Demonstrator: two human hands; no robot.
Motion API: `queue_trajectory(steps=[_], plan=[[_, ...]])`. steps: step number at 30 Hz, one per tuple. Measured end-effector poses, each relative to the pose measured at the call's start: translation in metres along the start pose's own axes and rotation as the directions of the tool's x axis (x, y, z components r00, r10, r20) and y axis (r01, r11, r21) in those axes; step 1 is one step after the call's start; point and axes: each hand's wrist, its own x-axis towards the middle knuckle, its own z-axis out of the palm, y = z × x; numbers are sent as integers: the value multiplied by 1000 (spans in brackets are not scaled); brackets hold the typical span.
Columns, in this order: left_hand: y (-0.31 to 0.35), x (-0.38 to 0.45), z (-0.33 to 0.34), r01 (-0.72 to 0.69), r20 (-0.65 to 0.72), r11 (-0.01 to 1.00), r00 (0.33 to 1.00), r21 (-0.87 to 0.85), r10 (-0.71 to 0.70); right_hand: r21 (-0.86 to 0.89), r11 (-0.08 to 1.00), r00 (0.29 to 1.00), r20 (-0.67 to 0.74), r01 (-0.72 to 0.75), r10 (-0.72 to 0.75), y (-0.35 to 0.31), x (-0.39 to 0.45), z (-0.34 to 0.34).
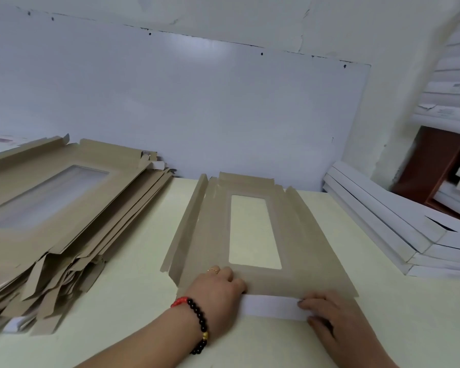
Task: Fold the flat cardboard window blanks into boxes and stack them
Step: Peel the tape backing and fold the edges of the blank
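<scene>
One brown window blank [298,243] lies flat in the middle of the table, its clear window toward me. Its near flap [271,306] is folded up and back, showing the white underside. My left hand [218,293] grips the left end of that flap, fingers curled over the fold. My right hand [329,317] grips the right end of the same flap. The blank's long left side flap stands slightly raised. A thick pile of flat brown blanks [64,208] lies to the left.
Folded white boxes [383,221] are stacked at the right edge of the cream table [133,261]. More white boxes fill shelves at the far right. A pale wall panel stands behind the table.
</scene>
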Motion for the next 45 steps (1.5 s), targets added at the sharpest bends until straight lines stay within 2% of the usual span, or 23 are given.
queue_trajectory(steps=[3,5,7,9,10,13,15,17,20,24,27,30,32,35,37,39,41,42,45], plan=[[-1,1,-7,5,74,1000,997,5,-6,-106,990,994,-33,96,-100,1,-2,-3],[0,0,-11,6,120,1000,993,25,-9,-202,975,983,-136,91,-120,10,3,-15],[3,0,-15,2,150,999,989,52,-9,-233,968,978,-206,-93,44,28,11,-34],[5,-1,-18,10,167,999,986,45,-17,-401,889,974,-135,-221,181,46,21,-49],[6,-2,-19,12,177,999,984,39,-18,-491,848,978,-58,-201,198,55,25,-50],[9,-5,-20,0,194,999,981,37,-8,-518,855,966,226,8,127,68,30,-42],[9,-5,-19,-14,189,998,982,62,2,-490,863,941,333,121,57,68,35,-35],[7,-3,-17,-17,185,995,983,99,-1,-470,864,923,383,179,17,68,38,-29],[-9,1,-13,15,141,986,989,163,-38,-401,902,920,391,163,8,56,43,-28],[-43,10,-13,107,40,969,992,224,-119,-360,886,923,348,293,-164,28,45,-32],[-49,18,-21,145,18,984,989,104,-148,-376,851,915,307,368,-260,6,46,-19],[-24,22,-30,42,49,994,998,-101,-38,-390,810,896,255,439,-363,-15,50,2],[-1,18,-29,-20,120,982,992,-185,43,-335,841,905,171,426,-390,-35,55,18],[23,9,-23,-72,193,993,977,-98,90,-226,905,933,100,359,-345,-55,63,39],[26,8,-18,-65,151,998,987,26,60,-126,944,951,86,306,-297,-54,64,42],[24,10,-18,-41,108,995,994,90,31,-66,961,954,159,268,-255,-46,66,35],[22,12,-21,-78,142,982,988,173,53,-193,938,944,223,287,-243,-29,74,28],[22,11,-22,-109,173,972,982,210,73,-284,921,945,265,266,-191,-16,78,24],[21,2,-26,-150,208,958,973,246,100,-490,871,914,372,46,161,28,86,8]])
